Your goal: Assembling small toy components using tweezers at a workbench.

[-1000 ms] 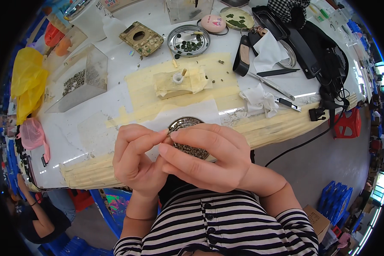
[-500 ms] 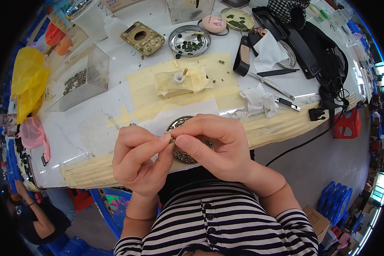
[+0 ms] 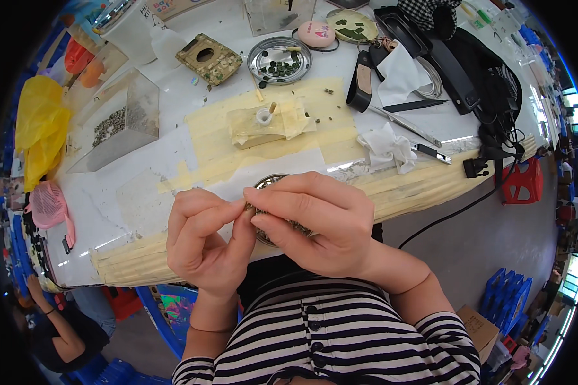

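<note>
Thumb and fingers of my left hand (image 3: pixel 205 239) pinch a tiny dull-green part (image 3: pixel 248 206), too small to make out its kind. From the other side my right hand (image 3: pixel 324 221) meets it, index fingertip against the part and thumb just below. Both hands are closed above a round metal dish (image 3: pixel 268 182) at the table's front edge. The dish contains many small grey-green pieces and is partly covered by my fingers. Beyond it, a small white cup (image 3: pixel 264 118) with a thin stick in it stands on a taped block (image 3: pixel 253 136).
A camouflage model tank hull (image 3: pixel 209 59) and a round metal tray (image 3: pixel 307 62) of dark parts lie farther back. A clear bin (image 3: pixel 141 122) of small pieces stands left. Crumpled tissue (image 3: pixel 386 147), tweezers (image 3: pixel 424 133) and a knife (image 3: pixel 432 153) lie right. Another person's arm (image 3: pixel 61 324) shows lower left.
My right index finger has shifted left over the tiny part, toward the left fingertips. Both hands have drifted slightly left. The tabletop things appear a little shifted in view.
</note>
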`<state>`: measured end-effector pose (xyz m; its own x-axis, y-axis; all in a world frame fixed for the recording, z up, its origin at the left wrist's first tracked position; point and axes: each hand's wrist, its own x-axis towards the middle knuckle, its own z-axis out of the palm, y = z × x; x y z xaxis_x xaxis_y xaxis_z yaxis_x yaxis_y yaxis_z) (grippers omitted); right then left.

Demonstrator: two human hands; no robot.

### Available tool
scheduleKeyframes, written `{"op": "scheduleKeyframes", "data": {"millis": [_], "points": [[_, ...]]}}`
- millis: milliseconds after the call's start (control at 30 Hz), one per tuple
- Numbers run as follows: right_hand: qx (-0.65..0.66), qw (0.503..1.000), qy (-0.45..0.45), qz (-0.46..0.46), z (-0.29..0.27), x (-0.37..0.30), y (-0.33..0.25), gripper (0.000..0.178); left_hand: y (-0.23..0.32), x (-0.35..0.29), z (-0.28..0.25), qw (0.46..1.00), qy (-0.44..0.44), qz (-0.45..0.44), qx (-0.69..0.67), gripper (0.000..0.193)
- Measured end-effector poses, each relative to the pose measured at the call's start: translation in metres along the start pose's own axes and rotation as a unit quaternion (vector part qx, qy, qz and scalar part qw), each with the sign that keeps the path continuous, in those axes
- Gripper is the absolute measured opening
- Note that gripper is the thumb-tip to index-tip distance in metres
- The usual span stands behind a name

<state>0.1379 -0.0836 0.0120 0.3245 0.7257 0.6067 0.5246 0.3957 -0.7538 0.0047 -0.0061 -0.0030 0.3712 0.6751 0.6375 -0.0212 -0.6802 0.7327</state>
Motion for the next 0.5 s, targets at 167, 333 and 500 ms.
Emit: {"op": "scheduleKeyframes", "data": {"millis": [167, 333, 500], "points": [[0.138, 0.976, -0.074, 0.149, -0.01, 0.002, 0.001, 0.02, 0.0, 0.002, -0.001, 0.998, -0.026, 0.053, 0.02, 0.027], [-0.005, 1.0, 0.0, 0.02, -0.008, 0.0, 0.0, 0.022, 0.002, 0.002, 0.003, 0.998, -0.016, 0.047, 0.049, 0.026], [-0.052, 0.994, 0.014, -0.092, -0.006, 0.0, 0.004, 0.029, 0.002, 0.001, 0.005, 0.999, -0.019, 0.001, 0.03, 0.025]]}}
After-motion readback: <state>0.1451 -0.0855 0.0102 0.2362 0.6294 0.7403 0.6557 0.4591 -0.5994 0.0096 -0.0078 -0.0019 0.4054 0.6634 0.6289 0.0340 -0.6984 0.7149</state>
